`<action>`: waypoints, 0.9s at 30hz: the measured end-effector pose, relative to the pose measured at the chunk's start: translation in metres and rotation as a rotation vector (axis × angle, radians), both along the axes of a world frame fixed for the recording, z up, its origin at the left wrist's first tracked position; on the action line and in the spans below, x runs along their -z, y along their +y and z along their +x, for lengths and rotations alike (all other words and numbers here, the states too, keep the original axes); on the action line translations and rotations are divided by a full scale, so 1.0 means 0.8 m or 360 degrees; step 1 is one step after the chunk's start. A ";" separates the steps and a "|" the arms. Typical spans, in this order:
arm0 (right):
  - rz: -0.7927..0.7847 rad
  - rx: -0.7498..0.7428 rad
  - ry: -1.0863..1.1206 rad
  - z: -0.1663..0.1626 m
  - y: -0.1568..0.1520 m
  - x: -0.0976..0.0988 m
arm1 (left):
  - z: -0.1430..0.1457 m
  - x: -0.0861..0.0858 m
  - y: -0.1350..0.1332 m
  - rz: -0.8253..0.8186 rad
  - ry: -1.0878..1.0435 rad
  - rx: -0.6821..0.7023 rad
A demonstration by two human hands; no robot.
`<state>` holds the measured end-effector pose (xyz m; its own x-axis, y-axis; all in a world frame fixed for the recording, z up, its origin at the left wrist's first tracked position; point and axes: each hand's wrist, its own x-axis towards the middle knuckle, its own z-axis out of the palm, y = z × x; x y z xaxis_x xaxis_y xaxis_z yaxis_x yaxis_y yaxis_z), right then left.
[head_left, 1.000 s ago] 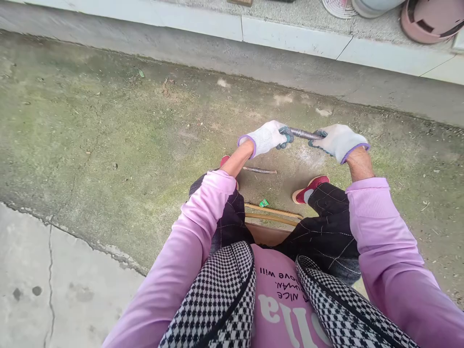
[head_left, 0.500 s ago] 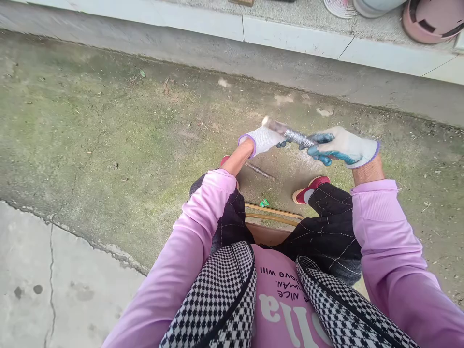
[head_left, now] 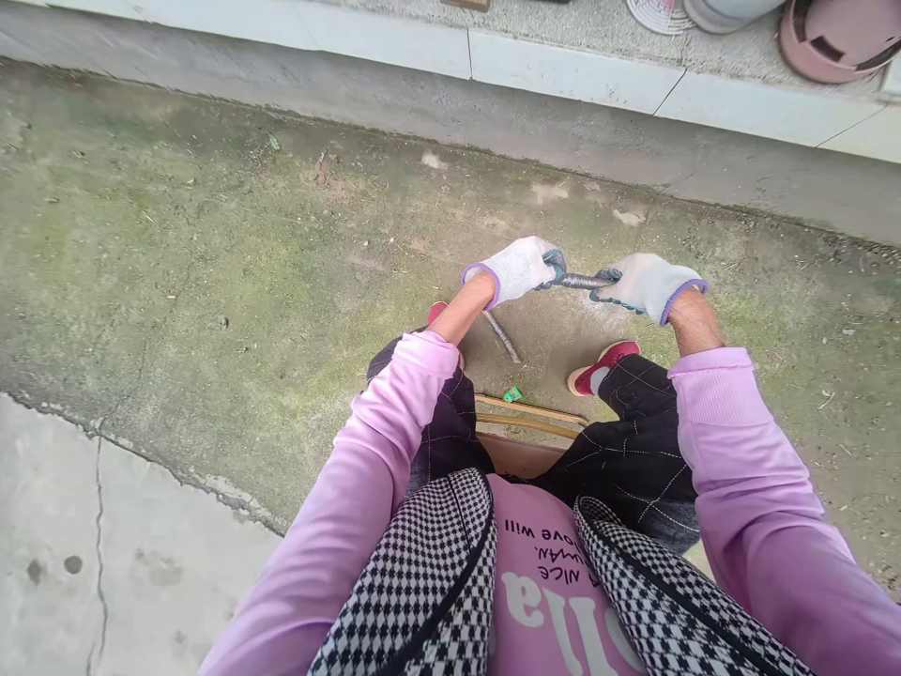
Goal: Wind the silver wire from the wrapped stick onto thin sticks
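My left hand (head_left: 533,264) and my right hand (head_left: 642,284) both wear white knit gloves with blue-grey coated fingers. Between them runs a short stick wrapped in silvery wire (head_left: 584,281), roughly level above the ground. The fingers of my left hand are closed around its left end, and those of my right hand around its right end. Below my left hand shows a second slim stick (head_left: 501,335), slanting down to the right. Its upper end is hidden behind my left forearm, so I cannot tell whether it joins the held stick.
A low stool with a wooden frame (head_left: 527,424) is under me, between my legs. A small green wrapper (head_left: 512,394) lies near it. Ahead, a raised tiled ledge (head_left: 394,42) carries a pink basin-like object (head_left: 837,42). Mossy concrete (head_left: 232,244) surrounds my feet.
The held stick has turned from tilted, with its pale end up, to nearly level. My left hand now grips its left end. The lower stick has swung to a steeper slant.
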<state>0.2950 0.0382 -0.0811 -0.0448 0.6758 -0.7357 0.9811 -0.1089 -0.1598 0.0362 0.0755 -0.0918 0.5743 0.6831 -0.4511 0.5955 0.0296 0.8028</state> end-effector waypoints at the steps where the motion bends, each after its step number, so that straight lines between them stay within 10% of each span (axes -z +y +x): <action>1: 0.0071 -0.0002 -0.0006 0.004 0.002 0.000 | 0.002 0.000 -0.002 -0.0056 -0.0015 -0.0034; 14: 0.0367 0.1192 0.1376 0.002 -0.017 -0.020 | 0.009 0.010 -0.004 -0.0373 -0.0439 -0.0261; 19: 0.0106 0.1014 0.1676 0.009 -0.026 -0.041 | 0.001 0.016 0.004 -0.0220 -0.0236 -0.0093; 27: -0.0381 0.0303 0.0893 -0.011 -0.033 -0.034 | -0.012 0.014 0.023 -0.0009 -0.0143 -0.0035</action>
<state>0.2863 0.0119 -0.0540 -0.3623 0.5298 -0.7668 0.7153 -0.3694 -0.5932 0.0270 0.0940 -0.1033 0.5973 0.6938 -0.4023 0.5203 0.0465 0.8527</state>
